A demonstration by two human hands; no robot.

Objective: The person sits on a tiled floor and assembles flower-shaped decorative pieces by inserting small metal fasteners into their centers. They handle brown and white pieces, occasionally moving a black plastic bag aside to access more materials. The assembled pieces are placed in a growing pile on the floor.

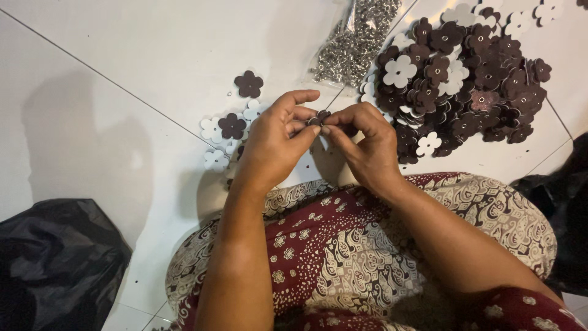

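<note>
Patterned skirt (361, 245) fills the near edge, dark red and cream, stretched over the person's lap; both forearms run out across it toward the white tiled floor (122, 73).

Held thing: one small dark brown flower piece (319, 117), pinched between both hands just above the floor, past the knees. Left hand (275, 144) closes on it from the left, thumb and forefinger narrowed onto its edge. Right hand (366, 144) meets it from the right, fingertips curled tight on the same piece. Both hands equally near; the piece sits dead between them, too small and covered to tell its facing.

Around it:
- Left of the hands, a small scatter of flower pieces (229, 132), brown and white, lying flat.
- Right and beyond, a large heap of flower pieces (465, 79), mostly brown, some white, near the right hand.
- Straight ahead, a clear bag of small silver metal bits (355, 43), lying open toward the hands.
- Black plastic bag (55, 263) at lower left, well apart.

Nothing lies between hands and heap.
</note>
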